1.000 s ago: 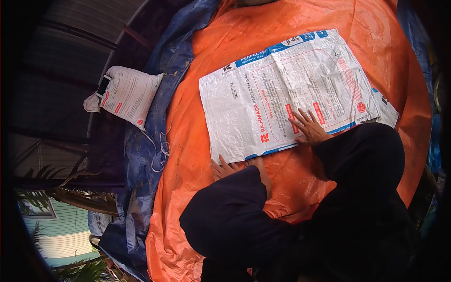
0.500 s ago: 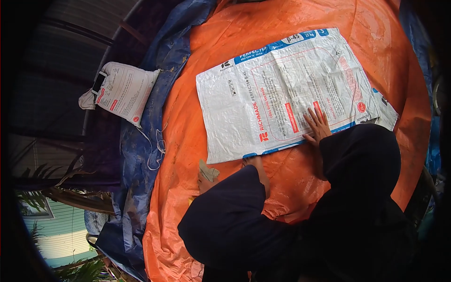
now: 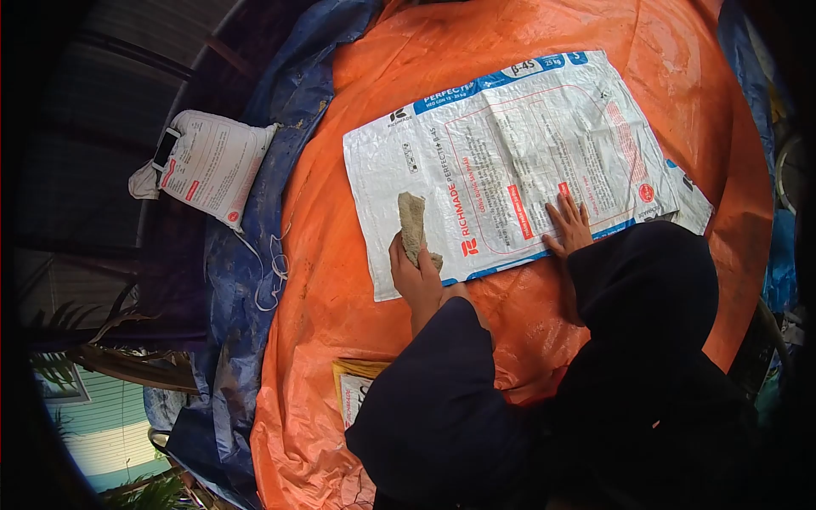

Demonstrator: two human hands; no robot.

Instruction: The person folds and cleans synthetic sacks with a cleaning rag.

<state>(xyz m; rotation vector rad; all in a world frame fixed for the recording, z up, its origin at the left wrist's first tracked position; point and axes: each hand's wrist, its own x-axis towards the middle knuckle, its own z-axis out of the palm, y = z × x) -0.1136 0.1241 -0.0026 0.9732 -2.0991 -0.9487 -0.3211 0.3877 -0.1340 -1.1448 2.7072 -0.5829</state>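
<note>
A white printed feed sack [image 3: 510, 170] with blue edges lies flat on an orange tarp [image 3: 331, 280]. My left hand [image 3: 416, 276] is closed around a folded grey-beige cloth [image 3: 412, 225], which overlaps the sack's lower left part in view. Farther right, my right hand [image 3: 571, 225] lies on the sack near its lower edge, palm down with fingers spread. Part of another sack [image 3: 693, 204] shows from under the right end.
At the left, a full white sack [image 3: 217, 166] with a phone [image 3: 167, 149] on it rests by a blue tarp [image 3: 297, 93]. A white cord [image 3: 276, 263] trails below it. Near my left sleeve lies a yellow-edged printed bag [image 3: 355, 387].
My left hand has moved up and right with the cloth, from beside the sack to over its lower left part. The yellow-edged bag is now more exposed. My right hand stays on the sack.
</note>
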